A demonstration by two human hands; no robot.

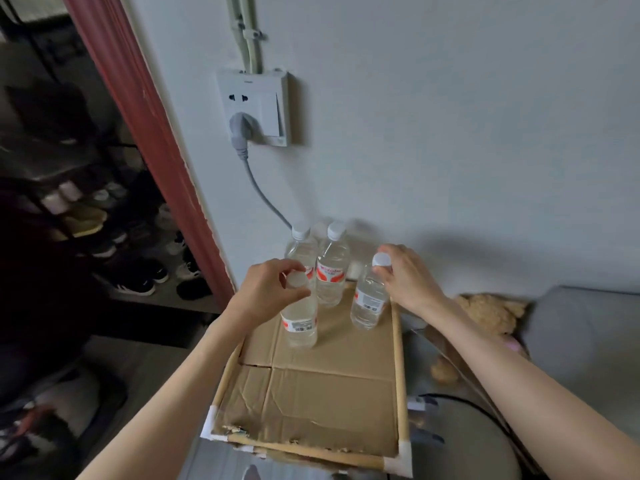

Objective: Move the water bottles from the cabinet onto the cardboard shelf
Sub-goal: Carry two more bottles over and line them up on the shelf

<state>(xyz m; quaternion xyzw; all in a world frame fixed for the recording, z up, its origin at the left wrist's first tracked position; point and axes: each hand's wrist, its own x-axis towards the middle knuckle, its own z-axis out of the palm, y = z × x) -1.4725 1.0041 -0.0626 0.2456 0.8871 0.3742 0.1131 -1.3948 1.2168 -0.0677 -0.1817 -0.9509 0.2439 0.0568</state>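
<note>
Several clear water bottles with white caps and red-and-white labels stand upright on the cardboard shelf (329,393), toward its far end by the wall. My left hand (266,291) grips the neck and cap of the front left bottle (300,323). My right hand (408,278) pinches the neck just under the cap of the front right bottle (369,303). Behind them stand two more bottles, the back left bottle (301,247) and the back middle bottle (332,271), both free. The cabinet is not in view.
A wall socket (254,105) with a grey plug and cable hangs above the bottles. A red door frame (156,133) and a dark shoe rack (104,237) lie to the left. A plush toy (485,317) and grey cushion (571,341) sit to the right.
</note>
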